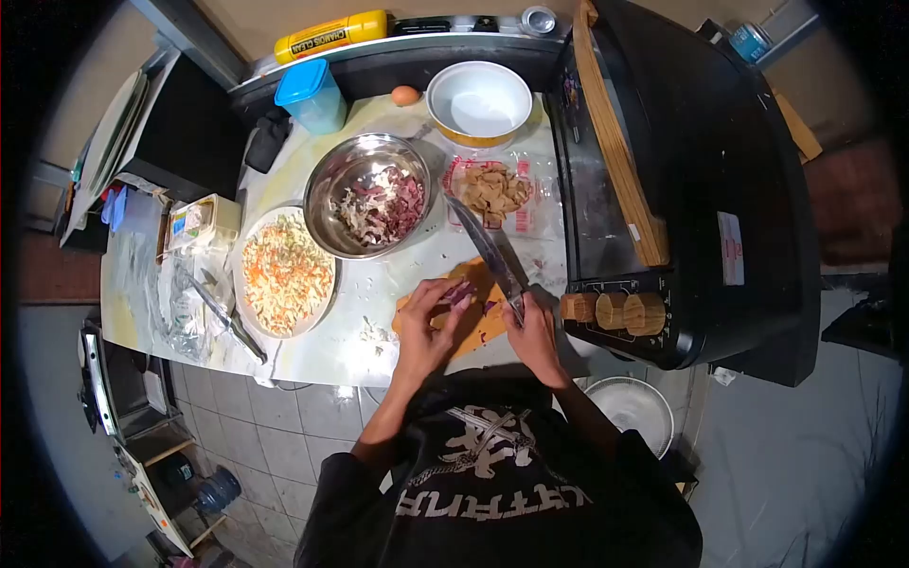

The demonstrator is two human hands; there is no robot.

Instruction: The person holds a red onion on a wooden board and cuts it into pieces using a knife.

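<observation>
My right hand (533,336) is closed around the handle of a large kitchen knife (488,248), whose blade points away from me and to the left. Between the fingers of my left hand (423,327) is a purple vegetable piece (457,292), its exact kind unclear. Both hands are over an orange-brown cutting board (471,343), where small purple bits lie. Beyond my left hand stands a steel bowl (320,194) with chopped purple and whitish pieces (386,208). Past the blade, brown flat pieces (494,192) rest on a clear printed plastic bag (524,220).
A plate (333,292) of shredded orange and white vegetables sits left, beside a second knife (227,320) and plastic wrap (180,317). Toward the back are a white bowl (480,99), an egg (405,96) and a blue-lidded container (317,104). A black oven (701,189) borders the right.
</observation>
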